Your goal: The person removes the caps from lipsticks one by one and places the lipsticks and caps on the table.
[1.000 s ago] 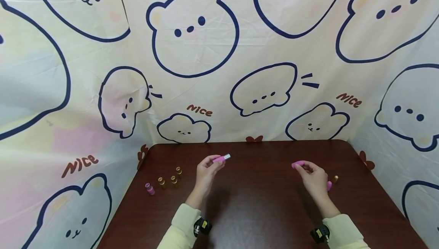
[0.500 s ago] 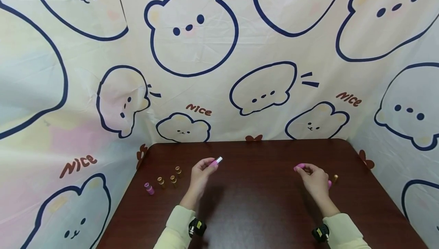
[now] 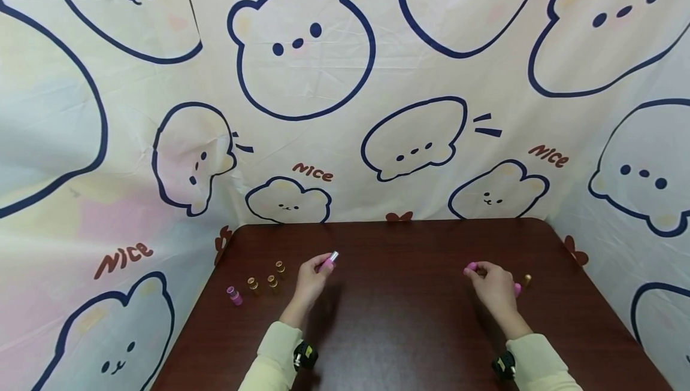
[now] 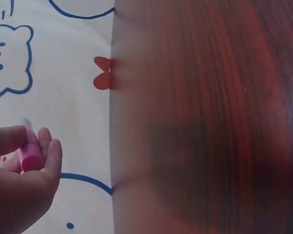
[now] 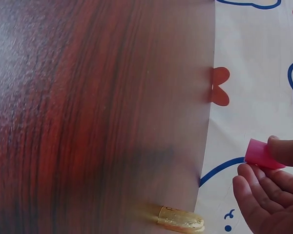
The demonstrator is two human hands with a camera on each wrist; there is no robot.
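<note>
Both hands are busy over the dark wooden table. From the head camera, the left hand grips a pink tube with a silvery tip, its fingers curled round the pink body and the metal end poking up and to the right. The right hand pinches a pink cap at its fingertips, and another pink piece shows at the hand's far side; whether the hand holds that too, I cannot tell. A gold piece lies just beyond it, and three gold rings and a small pink part sit left of the left hand.

On the left wrist camera, the tube lies across the curled fingers, with the thumb over its upper end.

On the right wrist camera, the cap is nipped between thumb and fingertips, and the gold piece lies on the table near its edge.

Both parts look light, stiff and smooth, likely hard plastic, so probably slippery under a loose pinch. Holding the tube round its pink barrel, clear of the metal end, seems the surest grip; the cap is best taken at its sides.
</note>
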